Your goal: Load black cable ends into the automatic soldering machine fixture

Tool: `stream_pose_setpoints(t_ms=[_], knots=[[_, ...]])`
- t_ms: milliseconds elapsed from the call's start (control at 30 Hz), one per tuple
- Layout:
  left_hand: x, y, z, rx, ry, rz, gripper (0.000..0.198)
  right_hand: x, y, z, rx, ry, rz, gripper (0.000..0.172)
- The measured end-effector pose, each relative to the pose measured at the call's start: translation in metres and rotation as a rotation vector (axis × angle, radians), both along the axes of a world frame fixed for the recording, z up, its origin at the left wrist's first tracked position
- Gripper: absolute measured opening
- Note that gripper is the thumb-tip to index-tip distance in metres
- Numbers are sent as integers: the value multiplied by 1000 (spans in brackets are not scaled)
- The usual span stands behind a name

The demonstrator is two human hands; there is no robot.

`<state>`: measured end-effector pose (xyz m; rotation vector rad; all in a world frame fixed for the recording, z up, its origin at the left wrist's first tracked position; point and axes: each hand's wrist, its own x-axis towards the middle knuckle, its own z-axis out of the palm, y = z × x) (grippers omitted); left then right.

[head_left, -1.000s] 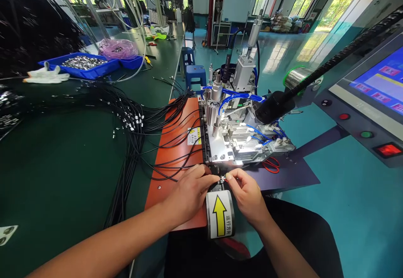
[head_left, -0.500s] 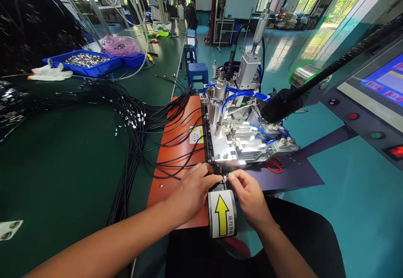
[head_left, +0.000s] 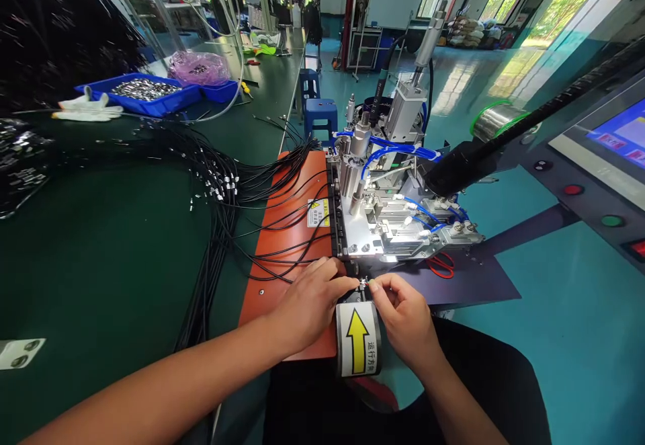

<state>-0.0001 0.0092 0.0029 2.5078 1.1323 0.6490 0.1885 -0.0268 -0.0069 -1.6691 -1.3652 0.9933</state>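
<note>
The tiny part between left hand and right hand (mostly covered) is too small to identify.

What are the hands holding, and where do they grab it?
The left hand and right hand pinch a small metal piece at its opposite ends, fingertips only; it is too small to identify.

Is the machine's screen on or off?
On: the screen glows blue, with red buttons showing on it.
</note>
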Motion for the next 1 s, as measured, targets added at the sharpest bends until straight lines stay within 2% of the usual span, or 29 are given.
stream_pose_setpoints(t_ms=[333,433,533,600,1000], knots=[[1,0,4,-29,31,-10,32,4,2,-6,13,-54,37,27],[2,0,3,-28,35,0,31,5,5,0,115,-124,41,22],[2,-1,1,-27,43,7,31,4,9,7,260,-218,104,19],[2,-1,0,-24,56,10,31,4,11,9,297,-265,138,19],[3,1,4,18,73,-3,27,6,11,-6,248,-286,106,20]])
